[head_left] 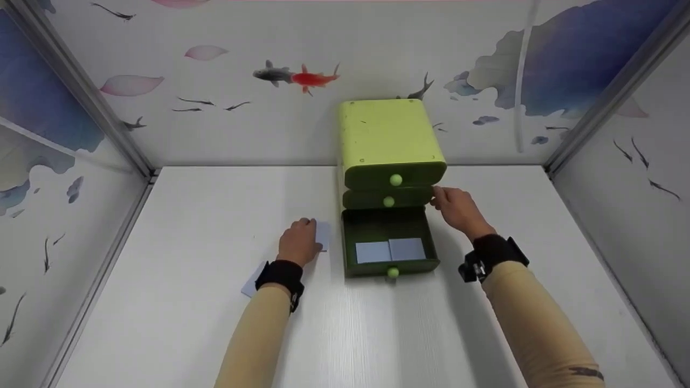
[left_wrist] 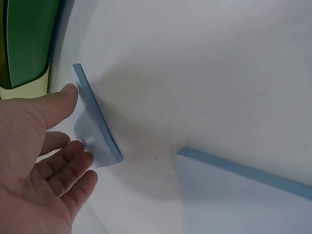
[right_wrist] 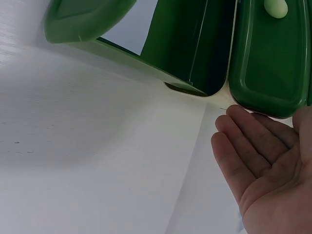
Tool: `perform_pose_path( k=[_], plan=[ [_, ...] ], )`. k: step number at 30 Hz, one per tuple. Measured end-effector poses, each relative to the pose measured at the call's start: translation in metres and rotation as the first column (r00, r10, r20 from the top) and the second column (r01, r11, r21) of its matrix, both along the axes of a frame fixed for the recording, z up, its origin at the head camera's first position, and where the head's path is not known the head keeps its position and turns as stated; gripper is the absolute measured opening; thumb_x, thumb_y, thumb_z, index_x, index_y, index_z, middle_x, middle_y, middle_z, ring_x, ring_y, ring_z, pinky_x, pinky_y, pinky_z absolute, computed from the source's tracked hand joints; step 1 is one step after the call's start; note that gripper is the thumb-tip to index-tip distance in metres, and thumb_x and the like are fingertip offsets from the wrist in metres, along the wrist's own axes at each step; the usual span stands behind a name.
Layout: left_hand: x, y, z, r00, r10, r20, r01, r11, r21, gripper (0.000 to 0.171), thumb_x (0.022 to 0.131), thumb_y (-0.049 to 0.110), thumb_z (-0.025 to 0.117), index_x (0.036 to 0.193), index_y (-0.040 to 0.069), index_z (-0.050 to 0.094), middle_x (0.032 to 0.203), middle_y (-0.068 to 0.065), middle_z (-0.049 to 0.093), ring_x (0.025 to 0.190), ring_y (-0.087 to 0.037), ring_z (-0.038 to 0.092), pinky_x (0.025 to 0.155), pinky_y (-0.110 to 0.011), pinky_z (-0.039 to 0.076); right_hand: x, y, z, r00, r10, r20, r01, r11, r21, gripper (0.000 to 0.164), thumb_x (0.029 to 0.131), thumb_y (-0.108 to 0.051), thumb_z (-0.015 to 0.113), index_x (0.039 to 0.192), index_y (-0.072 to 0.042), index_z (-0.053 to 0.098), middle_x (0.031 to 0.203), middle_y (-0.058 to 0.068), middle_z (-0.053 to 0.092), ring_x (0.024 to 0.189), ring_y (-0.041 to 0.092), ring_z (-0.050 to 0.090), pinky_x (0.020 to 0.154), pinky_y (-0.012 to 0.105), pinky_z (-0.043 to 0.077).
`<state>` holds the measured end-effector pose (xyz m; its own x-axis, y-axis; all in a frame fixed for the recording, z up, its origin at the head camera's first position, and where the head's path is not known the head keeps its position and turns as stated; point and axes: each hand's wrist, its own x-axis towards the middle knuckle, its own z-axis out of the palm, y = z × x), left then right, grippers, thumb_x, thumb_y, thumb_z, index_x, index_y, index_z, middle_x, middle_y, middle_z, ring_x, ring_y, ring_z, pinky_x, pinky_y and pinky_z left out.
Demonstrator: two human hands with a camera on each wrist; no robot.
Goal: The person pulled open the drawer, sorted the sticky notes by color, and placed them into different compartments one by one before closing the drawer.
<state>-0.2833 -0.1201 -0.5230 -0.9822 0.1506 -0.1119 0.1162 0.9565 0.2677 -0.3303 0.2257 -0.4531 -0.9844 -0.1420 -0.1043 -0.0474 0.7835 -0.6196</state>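
Note:
My left hand (head_left: 298, 241) grips a light blue pad (head_left: 323, 236) on the white table, left of the green drawer cabinet (head_left: 392, 132). In the left wrist view the thumb and fingers (left_wrist: 66, 175) lie against the pad's (left_wrist: 95, 122) near side, and its thicker edge faces away. A second blue pad (head_left: 253, 280) lies partly under the left wrist. My right hand (head_left: 458, 211) is at the right end of the middle drawer (head_left: 377, 198), fingers extended and holding nothing. The bottom drawer (head_left: 372, 221) is pulled out with two pale blue pads (head_left: 372, 251) side by side near its front.
The top drawer (head_left: 366, 177) is closed, with a round light green knob (head_left: 396, 180). The cabinet stands against the back wall (head_left: 226, 134), which is printed with fish and petals. Side walls (head_left: 636, 178) with metal corner posts frame the table (head_left: 183, 226).

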Motion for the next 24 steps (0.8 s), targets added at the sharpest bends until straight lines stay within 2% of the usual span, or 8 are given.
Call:
perform_pose_path(
  k=[2, 4, 8, 11, 15, 24],
  plan=[
    [0.001, -0.001, 0.002, 0.999, -0.008, 0.037, 0.007, 1.0, 0.03, 0.06, 0.09, 0.018, 0.07, 0.14, -0.005, 0.047, 0.144, -0.021, 0.049, 0.133, -0.034, 0.048, 0.108, -0.041, 0.043, 0.0, -0.001, -0.001, 1.0, -0.003, 0.001, 0.003, 1.0, -0.001, 0.054, 0.108, -0.035, 0.025, 0.117, 0.001, 0.065, 0.117, 0.024, 0.065, 0.11, 0.036, 0.061, 0.095, 0.05, 0.046],
    [0.002, -0.001, 0.006, 0.997, -0.011, 0.075, 0.009, 0.999, 0.035, 0.062, 0.089, 0.015, 0.071, 0.142, -0.005, 0.045, 0.146, -0.02, 0.048, 0.134, -0.033, 0.048, 0.109, -0.04, 0.042, -0.001, -0.002, -0.001, 1.0, -0.007, 0.005, 0.007, 1.0, 0.002, 0.056, 0.107, -0.036, 0.024, 0.116, 0.001, 0.065, 0.117, 0.024, 0.065, 0.109, 0.035, 0.061, 0.095, 0.049, 0.046],
    [0.005, 0.001, 0.019, 0.995, -0.022, 0.094, 0.026, 0.999, -0.04, 0.051, 0.083, 0.015, 0.077, 0.128, -0.003, 0.058, 0.127, -0.021, 0.061, 0.113, -0.035, 0.062, 0.091, -0.044, 0.054, -0.002, -0.004, -0.002, 1.0, -0.013, 0.006, 0.013, 1.0, -0.004, 0.057, 0.107, -0.038, 0.024, 0.116, 0.001, 0.065, 0.117, 0.023, 0.066, 0.11, 0.035, 0.061, 0.095, 0.05, 0.046],
    [0.007, 0.005, 0.026, 0.995, -0.049, 0.087, 0.059, 0.991, -0.121, 0.043, 0.079, 0.015, 0.08, 0.115, -0.002, 0.065, 0.113, -0.021, 0.064, 0.102, -0.034, 0.064, 0.079, -0.044, 0.057, -0.002, -0.003, -0.002, 1.0, -0.012, 0.005, 0.012, 1.0, -0.001, 0.057, 0.107, -0.038, 0.024, 0.116, 0.001, 0.065, 0.117, 0.023, 0.066, 0.111, 0.035, 0.061, 0.096, 0.05, 0.046],
    [0.008, 0.008, 0.025, 0.996, -0.061, 0.07, 0.072, 0.984, -0.163, 0.044, 0.077, 0.018, 0.082, 0.114, 0.001, 0.067, 0.11, -0.019, 0.063, 0.1, -0.032, 0.062, 0.077, -0.044, 0.057, -0.002, -0.004, -0.001, 1.0, -0.02, 0.013, 0.019, 1.0, 0.013, 0.059, 0.107, -0.04, 0.023, 0.116, 0.001, 0.064, 0.115, 0.022, 0.066, 0.108, 0.034, 0.06, 0.094, 0.049, 0.046],
    [0.009, 0.004, 0.015, 0.999, -0.023, 0.049, 0.028, 0.994, -0.107, 0.055, 0.073, 0.026, 0.085, 0.115, -0.002, 0.065, 0.111, -0.019, 0.06, 0.103, -0.033, 0.06, 0.08, -0.045, 0.057, -0.002, -0.003, -0.002, 0.999, -0.024, 0.028, 0.024, 1.0, -0.005, 0.059, 0.107, -0.04, 0.023, 0.113, 0.001, 0.065, 0.115, 0.021, 0.065, 0.108, 0.033, 0.059, 0.093, 0.047, 0.046]
  ],
)
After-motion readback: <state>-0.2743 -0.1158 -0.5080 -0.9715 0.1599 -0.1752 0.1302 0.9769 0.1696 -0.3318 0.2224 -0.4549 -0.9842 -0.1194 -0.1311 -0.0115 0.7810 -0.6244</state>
